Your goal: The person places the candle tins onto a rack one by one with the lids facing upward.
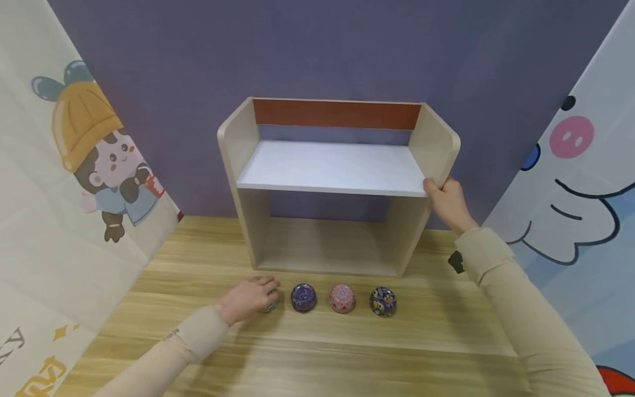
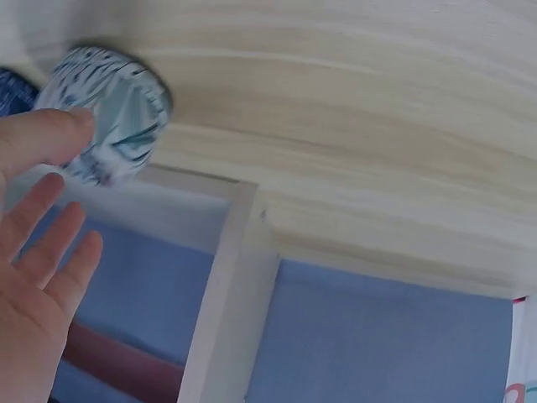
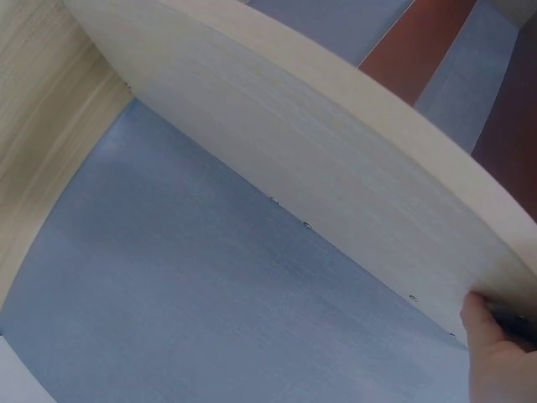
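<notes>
At the left end of a row of small round tins, my left hand (image 1: 250, 298) is over a white tin with a blue-green leaf pattern (image 2: 126, 113). In the left wrist view the left hand (image 2: 38, 252) has its thumb across the tin's side, with the other fingers spread and relaxed; contact is unclear. My right hand (image 1: 450, 205) grips the right side panel of a two-level shelf (image 1: 329, 168), thumb at the front edge. The right wrist view has the right hand (image 3: 503, 353) at the panel's outer face, partly cut off.
Right of the patterned tin sit a purple tin (image 1: 303, 298), a pink tin (image 1: 342, 298) and a dark floral tin (image 1: 383, 301), just in front of the shelf on the wooden table (image 1: 317, 358). A small black object (image 1: 456, 262) lies by the right sleeve.
</notes>
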Tool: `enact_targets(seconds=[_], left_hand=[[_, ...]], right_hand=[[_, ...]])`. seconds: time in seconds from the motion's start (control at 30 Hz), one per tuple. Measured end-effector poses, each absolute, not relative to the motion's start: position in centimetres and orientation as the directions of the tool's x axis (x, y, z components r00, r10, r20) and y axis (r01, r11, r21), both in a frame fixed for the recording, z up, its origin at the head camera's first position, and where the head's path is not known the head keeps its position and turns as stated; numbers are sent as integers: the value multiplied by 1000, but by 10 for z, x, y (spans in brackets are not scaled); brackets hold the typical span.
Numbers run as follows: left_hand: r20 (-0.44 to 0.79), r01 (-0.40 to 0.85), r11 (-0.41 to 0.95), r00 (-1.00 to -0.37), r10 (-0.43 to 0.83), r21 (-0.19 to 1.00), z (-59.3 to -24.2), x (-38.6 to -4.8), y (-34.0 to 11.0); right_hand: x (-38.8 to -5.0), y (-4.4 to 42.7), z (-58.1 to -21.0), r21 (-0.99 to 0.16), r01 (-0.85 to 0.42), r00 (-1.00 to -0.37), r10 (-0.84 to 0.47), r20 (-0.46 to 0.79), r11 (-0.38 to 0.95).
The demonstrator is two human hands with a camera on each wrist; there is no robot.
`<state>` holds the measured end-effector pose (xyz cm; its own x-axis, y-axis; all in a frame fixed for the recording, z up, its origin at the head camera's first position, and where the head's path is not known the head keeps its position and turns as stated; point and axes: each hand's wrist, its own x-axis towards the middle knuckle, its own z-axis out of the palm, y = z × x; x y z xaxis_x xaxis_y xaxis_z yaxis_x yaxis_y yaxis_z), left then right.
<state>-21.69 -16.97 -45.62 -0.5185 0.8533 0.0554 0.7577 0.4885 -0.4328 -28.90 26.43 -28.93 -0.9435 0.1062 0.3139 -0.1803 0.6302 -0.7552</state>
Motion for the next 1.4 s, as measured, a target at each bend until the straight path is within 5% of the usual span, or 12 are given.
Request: enact_targets(seconds=[0.67, 1.4], left_hand=[[1, 641, 451, -575, 818, -620, -488, -222, -161], [16, 643, 471, -581, 813, -604, -487, -225, -163]], right_hand=[[-289, 262, -292, -767, -180, -947, 102, 304, 616], [-288, 263, -290, -762, -182, -936, 127, 327, 621]])
